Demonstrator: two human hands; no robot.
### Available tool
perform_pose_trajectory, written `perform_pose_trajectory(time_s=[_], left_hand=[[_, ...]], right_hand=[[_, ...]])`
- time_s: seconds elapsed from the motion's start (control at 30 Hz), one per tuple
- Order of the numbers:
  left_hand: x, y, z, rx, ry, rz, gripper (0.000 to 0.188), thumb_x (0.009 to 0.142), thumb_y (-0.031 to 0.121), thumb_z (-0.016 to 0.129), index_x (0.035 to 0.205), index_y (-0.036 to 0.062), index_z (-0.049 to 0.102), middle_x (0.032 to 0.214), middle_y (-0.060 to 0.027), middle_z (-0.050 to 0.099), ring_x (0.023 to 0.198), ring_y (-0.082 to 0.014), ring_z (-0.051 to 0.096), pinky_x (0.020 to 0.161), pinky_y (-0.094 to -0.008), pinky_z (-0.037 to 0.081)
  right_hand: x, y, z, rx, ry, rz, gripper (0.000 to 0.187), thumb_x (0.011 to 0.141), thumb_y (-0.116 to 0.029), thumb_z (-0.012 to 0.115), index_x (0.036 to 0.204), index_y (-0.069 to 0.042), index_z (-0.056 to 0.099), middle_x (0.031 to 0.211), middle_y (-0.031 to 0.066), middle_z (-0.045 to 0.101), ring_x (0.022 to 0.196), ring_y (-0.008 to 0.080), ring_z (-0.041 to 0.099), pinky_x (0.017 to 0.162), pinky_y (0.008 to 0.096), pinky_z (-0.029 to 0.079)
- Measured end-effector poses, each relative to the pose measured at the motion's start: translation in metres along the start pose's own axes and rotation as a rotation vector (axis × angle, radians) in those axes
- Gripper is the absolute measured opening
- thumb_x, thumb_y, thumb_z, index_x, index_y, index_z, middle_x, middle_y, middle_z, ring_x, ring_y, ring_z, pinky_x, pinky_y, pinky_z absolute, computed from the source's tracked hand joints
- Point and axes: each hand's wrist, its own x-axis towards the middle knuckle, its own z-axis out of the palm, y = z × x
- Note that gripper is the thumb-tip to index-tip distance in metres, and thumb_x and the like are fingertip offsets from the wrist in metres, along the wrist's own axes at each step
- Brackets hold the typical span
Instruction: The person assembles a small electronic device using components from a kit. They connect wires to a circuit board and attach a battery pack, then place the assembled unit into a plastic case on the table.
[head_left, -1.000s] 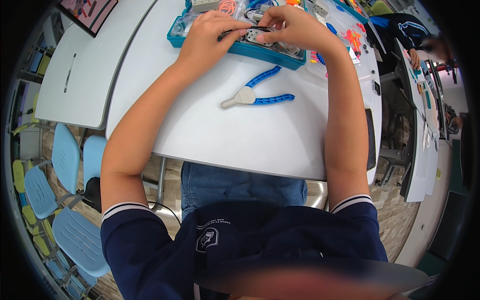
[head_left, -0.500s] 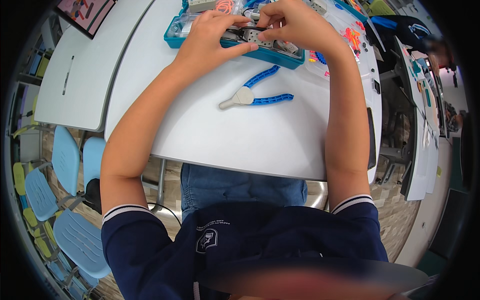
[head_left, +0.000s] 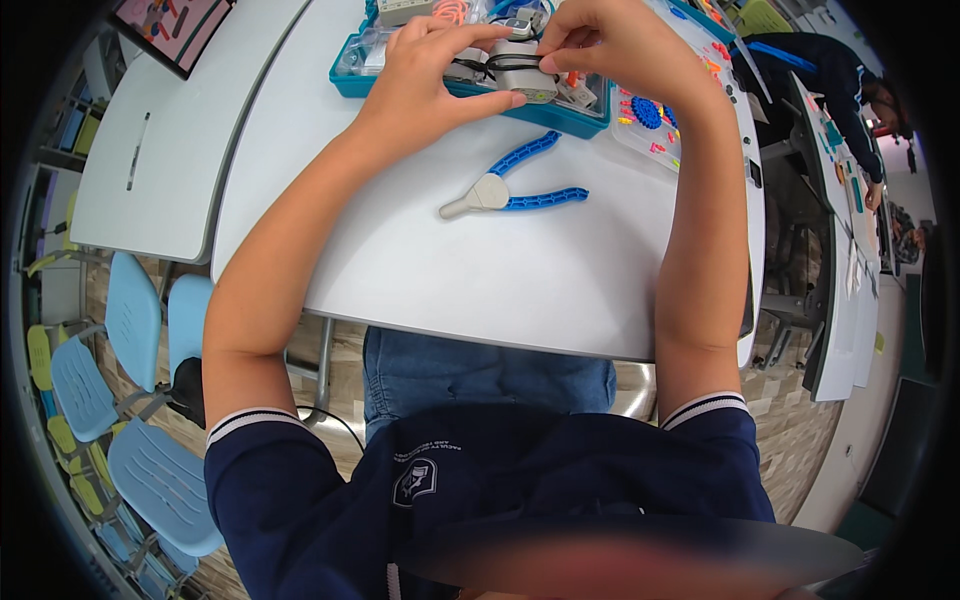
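Observation:
A teal storage box [head_left: 575, 122] at the far side of the table holds several grey building parts. In it, a light grey motor-like block [head_left: 526, 78] has a black cable [head_left: 515, 62] wound around it. My right hand [head_left: 620, 50] pinches at the cable by the block's right side. Over the box's left part is my left hand [head_left: 430, 75], thumb and forefinger spread apart, the thumb tip by the block's near end. Its other fingers are partly hidden. Nearer to me, a pair of grey pliers [head_left: 488, 192] with blue handles lies on the table.
Right of the box, a clear plastic tray [head_left: 640, 145] holds blue gears and small pink and red pieces. A dark flat device [head_left: 747, 290] lies at the table's right edge, partly behind my right forearm. Another person [head_left: 830, 80] leans over a table at the right.
The grey block has tipped, showing more of its cable-wrapped side. My right hand has shifted slightly right, uncovering more blue gears. The person at the right has leaned over their table.

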Motion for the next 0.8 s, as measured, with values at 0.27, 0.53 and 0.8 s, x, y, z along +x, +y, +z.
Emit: perform_pose_trajectory(time_s=[0.27,0.53,0.8], left_hand=[[-0.001,0.004,-0.003,0.075,0.008,0.061,0.064,0.080,0.036,0.087,0.138,0.0214,0.065,0.122,-0.0011,0.072,0.125,-0.0231,0.049,0.110,-0.0404,0.035],[0.001,0.001,0.002,0.105,0.120,0.123,0.056,0.084,0.036,0.084,0.135,0.0211,0.066,0.121,-0.0007,0.073,0.127,-0.0214,0.050,0.111,-0.0406,0.027],[-0.001,-0.003,0.011,0.150,0.059,0.034,0.051,0.089,0.040,0.079,0.134,0.0201,0.066,0.127,-0.0023,0.069,0.125,-0.0213,0.049,0.113,-0.0433,0.023]], right_hand=[[-0.001,0.015,-0.005,0.183,-0.050,0.096,0.014,0.081,0.000,0.079,0.093,0.004,0.075,0.081,0.0109,0.076,0.072,0.0140,0.070,0.067,0.0276,0.055],[0.005,0.026,0.001,0.114,-0.066,0.034,0.030,0.082,0.000,0.077,0.111,0.005,0.073,0.075,0.0087,0.072,0.068,0.0134,0.067,0.063,0.0283,0.052],[0.009,0.025,0.009,0.131,-0.022,0.059,0.028,0.081,0.000,0.077,0.108,0.008,0.073,0.069,0.0116,0.071,0.060,0.0164,0.064,0.061,0.0303,0.051]])
